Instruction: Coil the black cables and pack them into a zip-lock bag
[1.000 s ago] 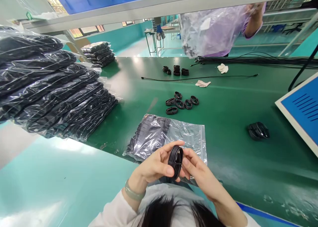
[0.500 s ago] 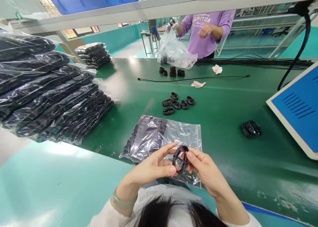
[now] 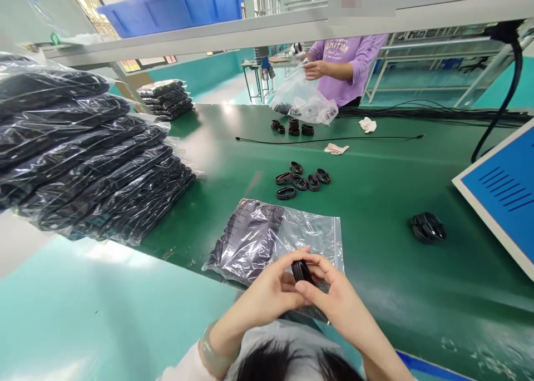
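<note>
The cable coil [image 3: 300,271] is black, the tabletop [image 3: 375,189] green (the bin [image 3: 175,9] blue).

Bag [image 3: 250,239] on the table [image 3: 375,197], coils [image 3: 298,182] behind it, stacked bags [image 3: 92,153] left, box [image 3: 507,192] right

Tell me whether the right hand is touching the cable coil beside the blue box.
Apart. The head view plainly shows green tabletop between the right hand and that cable coil.

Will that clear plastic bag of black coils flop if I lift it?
The clear plastic bag would probably flop, since one end lies flat. It may hang heavy where the black coils bulge. Its shiny film might feel slippery.
</note>
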Motion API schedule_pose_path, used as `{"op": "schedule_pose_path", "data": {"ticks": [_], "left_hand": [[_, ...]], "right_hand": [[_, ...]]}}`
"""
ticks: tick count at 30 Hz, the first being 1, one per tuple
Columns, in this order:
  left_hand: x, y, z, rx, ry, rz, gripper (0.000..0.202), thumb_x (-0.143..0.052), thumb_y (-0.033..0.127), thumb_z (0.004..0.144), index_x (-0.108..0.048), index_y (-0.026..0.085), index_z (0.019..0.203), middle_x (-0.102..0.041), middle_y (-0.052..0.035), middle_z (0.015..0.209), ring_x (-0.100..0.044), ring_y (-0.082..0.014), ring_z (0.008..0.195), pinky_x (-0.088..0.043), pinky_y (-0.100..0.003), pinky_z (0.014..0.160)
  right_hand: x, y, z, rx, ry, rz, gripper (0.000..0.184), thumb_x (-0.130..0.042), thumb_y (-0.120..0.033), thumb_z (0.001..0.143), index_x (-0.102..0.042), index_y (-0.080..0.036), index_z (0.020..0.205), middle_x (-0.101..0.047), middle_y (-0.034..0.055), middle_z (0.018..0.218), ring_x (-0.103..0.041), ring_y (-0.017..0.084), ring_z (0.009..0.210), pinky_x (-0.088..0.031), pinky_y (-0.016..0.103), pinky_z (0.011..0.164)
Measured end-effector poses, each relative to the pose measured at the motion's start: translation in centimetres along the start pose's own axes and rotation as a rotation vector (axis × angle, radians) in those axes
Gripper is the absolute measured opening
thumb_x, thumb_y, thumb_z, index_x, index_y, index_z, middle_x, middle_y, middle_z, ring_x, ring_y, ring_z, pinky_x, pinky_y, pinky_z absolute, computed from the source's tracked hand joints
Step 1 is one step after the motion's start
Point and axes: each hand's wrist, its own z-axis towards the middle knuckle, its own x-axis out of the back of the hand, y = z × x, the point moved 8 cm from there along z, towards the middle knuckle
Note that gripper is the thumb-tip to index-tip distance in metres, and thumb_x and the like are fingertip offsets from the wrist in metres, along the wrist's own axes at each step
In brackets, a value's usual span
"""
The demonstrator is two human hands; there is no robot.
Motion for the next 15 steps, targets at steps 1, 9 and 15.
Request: {"op": "schedule_pose_path", "data": {"ticks": [1, 9, 15], "left_hand": [[-0.1, -0.1, 0.0, -0.026, 0.022, 0.06, 0.061, -0.073, 0.012, 0.078, -0.058, 0.033, 0.134, -0.034, -0.0084, 0.161, -0.068, -0.0204, 0.101, -0.058, -0.032, 0.081], [4.2, 5.0, 2.6, -0.069, 0.058, 0.704, 0.097, -0.077, 0.034, 0.08, -0.021, 0.034, 0.159, -0.009, -0.0139, 0.169, -0.06, -0.0319, 0.125, -0.052, -0.045, 0.102], [10.4, 9.3, 12.8, 0.112, 0.263, 1.365, 0.055, -0.07, 0.021, 0.087, -0.054, 0.013, 0.138, -0.061, -0.0189, 0.136, -0.059, -0.0339, 0.127, -0.046, -0.045, 0.106]], "right_hand": [[0.1, -0.1, 0.0, 0.003, 0.001, -0.045, 0.044, -0.071, -0.041, 0.088, -0.056, -0.026, 0.126, -0.069, 0.0056, 0.122, -0.062, 0.023, 0.119, -0.043, 0.041, 0.108], [3.4, -1.7, 2.4, 0.221, 0.045, -0.825, 0.043, -0.07, -0.025, 0.088, -0.059, -0.023, 0.129, -0.068, 0.0099, 0.125, -0.064, 0.031, 0.114, -0.051, 0.051, 0.099], [0.6, -0.6, 6.0, 0.419, -0.248, -1.211, 0.056, -0.082, -0.011, 0.076, -0.064, -0.016, 0.13, -0.069, 0.0134, 0.125, -0.065, 0.033, 0.115, -0.053, 0.049, 0.101]]}}
